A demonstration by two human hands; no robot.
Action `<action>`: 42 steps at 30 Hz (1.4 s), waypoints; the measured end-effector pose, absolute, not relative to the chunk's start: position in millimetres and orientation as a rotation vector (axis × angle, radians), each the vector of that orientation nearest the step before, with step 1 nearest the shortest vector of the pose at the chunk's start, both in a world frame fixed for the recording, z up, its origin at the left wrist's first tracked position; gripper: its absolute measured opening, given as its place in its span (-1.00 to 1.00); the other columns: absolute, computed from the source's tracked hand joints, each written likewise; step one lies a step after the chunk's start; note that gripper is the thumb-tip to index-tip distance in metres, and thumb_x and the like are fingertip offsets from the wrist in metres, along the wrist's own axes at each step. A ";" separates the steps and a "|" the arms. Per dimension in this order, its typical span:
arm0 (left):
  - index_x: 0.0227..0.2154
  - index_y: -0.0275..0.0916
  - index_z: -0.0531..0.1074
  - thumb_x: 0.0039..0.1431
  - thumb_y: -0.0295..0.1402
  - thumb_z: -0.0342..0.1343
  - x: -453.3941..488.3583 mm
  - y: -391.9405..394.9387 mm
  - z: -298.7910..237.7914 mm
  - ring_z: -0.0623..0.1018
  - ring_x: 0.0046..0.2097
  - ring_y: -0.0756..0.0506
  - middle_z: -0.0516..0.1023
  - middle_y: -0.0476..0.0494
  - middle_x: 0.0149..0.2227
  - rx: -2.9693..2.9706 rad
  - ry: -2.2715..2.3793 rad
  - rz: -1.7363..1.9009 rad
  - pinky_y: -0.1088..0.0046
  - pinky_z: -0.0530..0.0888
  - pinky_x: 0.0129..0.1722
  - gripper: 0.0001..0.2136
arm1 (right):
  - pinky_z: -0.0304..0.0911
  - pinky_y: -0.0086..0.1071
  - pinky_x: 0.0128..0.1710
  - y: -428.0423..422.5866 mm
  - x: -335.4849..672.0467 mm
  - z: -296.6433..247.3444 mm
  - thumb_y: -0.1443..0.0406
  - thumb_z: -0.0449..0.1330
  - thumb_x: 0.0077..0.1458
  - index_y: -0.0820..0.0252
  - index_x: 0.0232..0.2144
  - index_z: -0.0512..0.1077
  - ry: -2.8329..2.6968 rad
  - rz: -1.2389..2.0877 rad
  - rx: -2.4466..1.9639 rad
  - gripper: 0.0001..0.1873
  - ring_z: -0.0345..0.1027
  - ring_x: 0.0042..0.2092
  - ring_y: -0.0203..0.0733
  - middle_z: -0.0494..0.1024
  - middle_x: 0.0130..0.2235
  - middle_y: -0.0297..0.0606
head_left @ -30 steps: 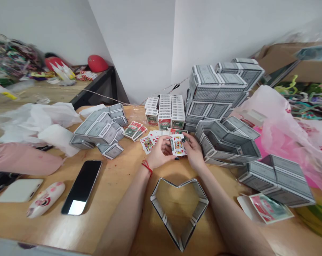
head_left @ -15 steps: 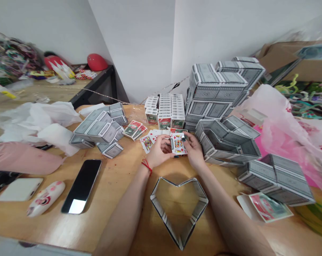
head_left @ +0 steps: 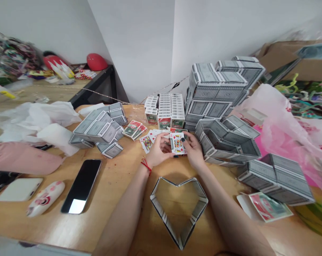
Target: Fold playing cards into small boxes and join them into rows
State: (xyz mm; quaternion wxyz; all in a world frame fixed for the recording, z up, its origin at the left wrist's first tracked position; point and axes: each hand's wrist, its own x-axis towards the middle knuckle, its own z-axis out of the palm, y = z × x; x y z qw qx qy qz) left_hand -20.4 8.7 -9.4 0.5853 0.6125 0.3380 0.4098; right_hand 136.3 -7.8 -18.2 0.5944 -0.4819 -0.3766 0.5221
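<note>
My left hand and my right hand meet over the wooden table, both closed on a small stack of playing cards with a red face card on top. More face-up loose cards lie just behind my left hand. Close to me, between my forearms, stands a heart-shaped frame made of folded cards with grey backs.
Folded-card blocks pile up at the right and a smaller heap at the left. Boxed decks stand at the back. A black phone, a white device, a patterned case, white bags and a pink bag lie around.
My hands have shifted slightly away from me with the cards; the top card now sits a little higher. Nothing else has moved.
</note>
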 end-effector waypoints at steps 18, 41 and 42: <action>-0.29 -0.25 0.25 0.03 -0.43 -0.03 -6.8 9.8 -15.6 0.38 -0.42 0.03 0.37 0.01 -0.47 1.301 0.950 1.112 0.54 0.31 -0.40 -0.85 | 0.29 -0.34 -0.44 -11.6 131.8 -17.3 0.16 0.14 -0.10 0.11 -0.20 0.35 -0.995 1.313 -1.097 -0.64 0.37 -0.44 -0.23 0.52 -0.41 -0.33; -0.42 -0.23 0.22 0.03 -0.49 -0.12 4.1 0.2 -3.2 0.32 -0.45 0.04 0.32 0.03 -0.49 1.286 1.044 1.219 0.55 0.24 -0.47 -0.93 | 0.25 -0.40 -0.42 -15.5 119.4 -16.2 0.24 0.07 -0.08 0.09 -0.35 0.36 -0.887 1.256 -1.081 -0.82 0.33 -0.39 -0.25 0.46 -0.37 -0.39; -0.42 -0.23 0.22 0.03 -0.49 -0.12 4.4 -0.2 -2.6 0.30 -0.46 0.05 0.31 0.04 -0.51 1.281 1.046 1.223 0.55 0.23 -0.47 -0.93 | 0.25 -0.40 -0.42 -15.4 119.8 -16.4 0.24 0.07 -0.08 0.09 -0.35 0.36 -0.887 1.255 -1.085 -0.83 0.32 -0.40 -0.25 0.46 -0.37 -0.39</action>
